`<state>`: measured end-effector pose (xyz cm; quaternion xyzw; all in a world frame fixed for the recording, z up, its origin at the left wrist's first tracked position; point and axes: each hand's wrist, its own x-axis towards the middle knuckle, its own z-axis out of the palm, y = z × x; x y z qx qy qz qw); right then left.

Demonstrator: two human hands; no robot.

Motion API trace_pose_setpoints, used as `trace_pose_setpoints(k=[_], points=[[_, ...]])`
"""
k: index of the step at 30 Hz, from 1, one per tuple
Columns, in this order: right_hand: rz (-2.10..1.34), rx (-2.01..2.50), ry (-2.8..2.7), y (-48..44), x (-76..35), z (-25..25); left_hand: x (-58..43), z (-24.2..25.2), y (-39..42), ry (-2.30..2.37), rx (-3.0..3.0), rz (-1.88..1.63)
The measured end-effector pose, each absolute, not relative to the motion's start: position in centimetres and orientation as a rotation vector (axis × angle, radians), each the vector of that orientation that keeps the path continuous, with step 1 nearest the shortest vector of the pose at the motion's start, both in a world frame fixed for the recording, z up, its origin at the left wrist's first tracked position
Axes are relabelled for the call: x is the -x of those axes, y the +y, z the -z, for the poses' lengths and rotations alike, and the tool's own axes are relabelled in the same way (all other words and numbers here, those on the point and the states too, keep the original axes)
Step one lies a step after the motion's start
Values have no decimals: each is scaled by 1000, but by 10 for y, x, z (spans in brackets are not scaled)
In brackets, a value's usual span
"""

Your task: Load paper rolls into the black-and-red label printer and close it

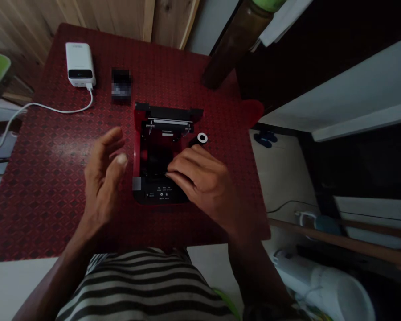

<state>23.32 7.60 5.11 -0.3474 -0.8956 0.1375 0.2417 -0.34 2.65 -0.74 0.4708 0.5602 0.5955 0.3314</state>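
Item inspected: red-and-black machine [157,154], lid [173,114] raised, sitting on the patterned table [53,196] between your two hands, directly under your R fingertips.

R hand [202,176]: thumb & fingertips drawn close tog. at the near R part of the machine's open well, just above the front panel [163,192]. Can't tell if they meet or pinch anything; your own knuckles block the view. L hand [103,178]: fingers & thumb apart, nothing held, palm turned in twd the machine, just beside its L wall, not seen touching.

Roll [198,140], dark w/ a pale end, lies just beyond your R knuckles, by the machine's R side. Power bank [80,62] w/ white cable [53,109] is well beyond & left of your L hand.

Handling (judgement): housing prob. stiff plastic, mod. light, a bit slippery where glossy; might slide under a one-sided push. Best hold: low on both side walls, approx. where your L palm faces. Lid hinge & thin metal bits under it look fragile; don't lift there. Roll prob. light, firm, apt to roll off; take it by its ends, thumb & fingertip, surface untouched.
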Motion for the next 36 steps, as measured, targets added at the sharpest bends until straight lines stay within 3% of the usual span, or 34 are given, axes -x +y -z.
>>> trace_pose_setpoints(k=[9, 13, 22, 36], points=[[-106, 998, -2371, 43, -234, -42, -6, -29, 110, 1342, -1359, -1586], [-74, 989, -2342, 31, -235, -39, -4, -24, 94, 1336, -1376, -1614], [44, 1095, -2257, 16, -231, -36, -4, 5, 21, 1288, -877, -1259], [-171, 1108, -2248, 16, -227, -35, -11, 3, 23, 1321, -727, -1282]])
